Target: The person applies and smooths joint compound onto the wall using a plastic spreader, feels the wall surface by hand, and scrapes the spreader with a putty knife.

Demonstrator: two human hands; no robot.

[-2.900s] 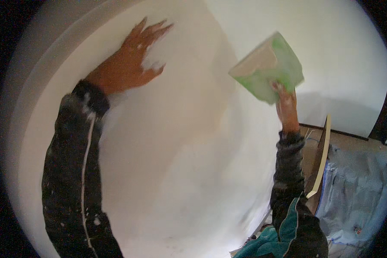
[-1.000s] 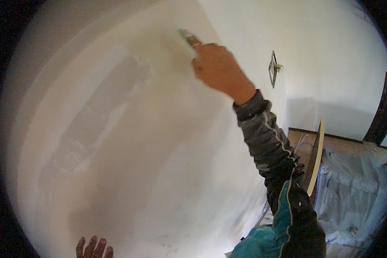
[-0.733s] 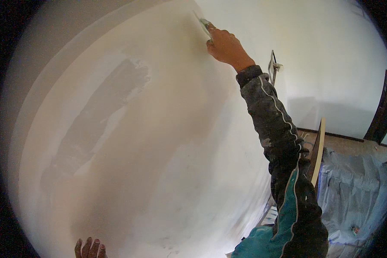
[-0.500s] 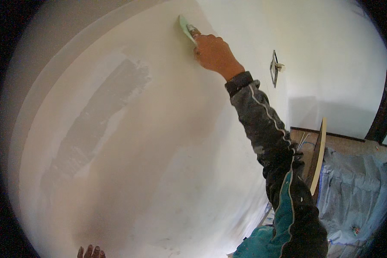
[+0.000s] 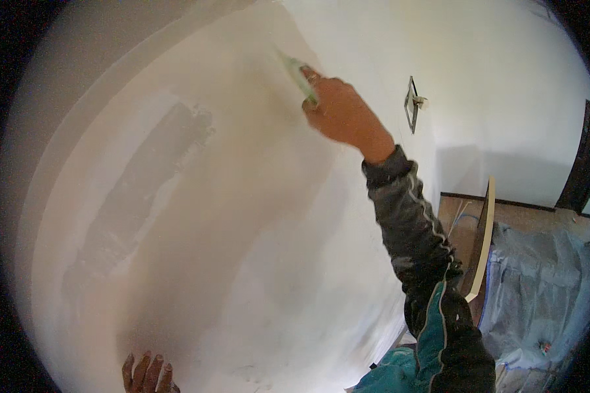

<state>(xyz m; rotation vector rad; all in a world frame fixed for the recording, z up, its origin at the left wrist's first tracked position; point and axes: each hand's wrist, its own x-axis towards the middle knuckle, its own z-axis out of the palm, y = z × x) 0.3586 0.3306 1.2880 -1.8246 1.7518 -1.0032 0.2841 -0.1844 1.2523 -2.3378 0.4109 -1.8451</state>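
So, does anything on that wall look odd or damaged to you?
Two things. A ragged grey streak slants across the left part of the pale wall, darker than its surroundings. Further right, a dark-framed fitting has a pale bit jutting out, too small to judge as broken.

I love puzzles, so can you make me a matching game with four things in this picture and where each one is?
Things:
1. Flat, pale-green scraper
2. Long, grey streak
3. Crumpled, greyish plastic sheet
4. Bare left hand, fingers pointing up

Places:
A. Low in the picture, far right
B. At the lower edge, left of centre
C. Held in the bare right hand
D. Slanting across the pale wall's left part

Pairs: 1-C, 2-D, 3-A, 4-B
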